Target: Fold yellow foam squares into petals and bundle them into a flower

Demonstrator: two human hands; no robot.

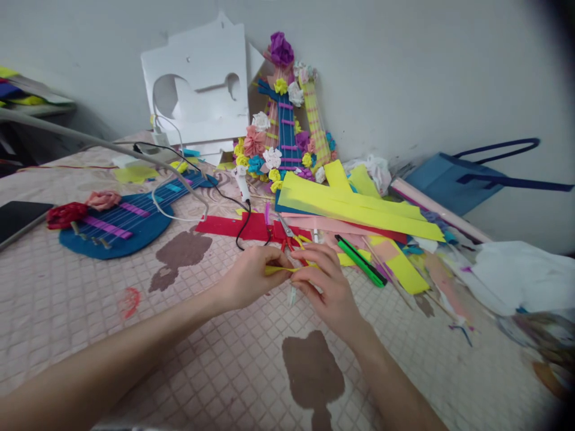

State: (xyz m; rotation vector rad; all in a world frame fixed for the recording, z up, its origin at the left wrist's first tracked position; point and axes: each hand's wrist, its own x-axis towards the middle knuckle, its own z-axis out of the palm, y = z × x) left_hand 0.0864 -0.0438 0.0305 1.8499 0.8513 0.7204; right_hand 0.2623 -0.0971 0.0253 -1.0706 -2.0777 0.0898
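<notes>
Between my two hands is a narrow yellow paper strip (275, 271), stretched sideways above the table. My left hand (251, 275) closes on its left end, fingers curled around it. Thumb and fingers of my right hand (326, 287) pinch the other end, and the fingertips of both hands nearly meet. Just beyond them lie scissors (287, 227) with red and yellow handles, partly covered by my fingers. Red paper strips (224, 226) lie behind my left hand. To the right of my right hand is a green utility knife (362, 261).
A blue guitar-shaped craft (112, 230) with paper roses lies left, near a phone (22, 218). Flower-covered guitar crafts (287, 129) lean on the wall beside white foam board (197, 72). A white glue gun (242, 182), yellow sheets (350, 206) and a blue bag (453, 179) are behind.
</notes>
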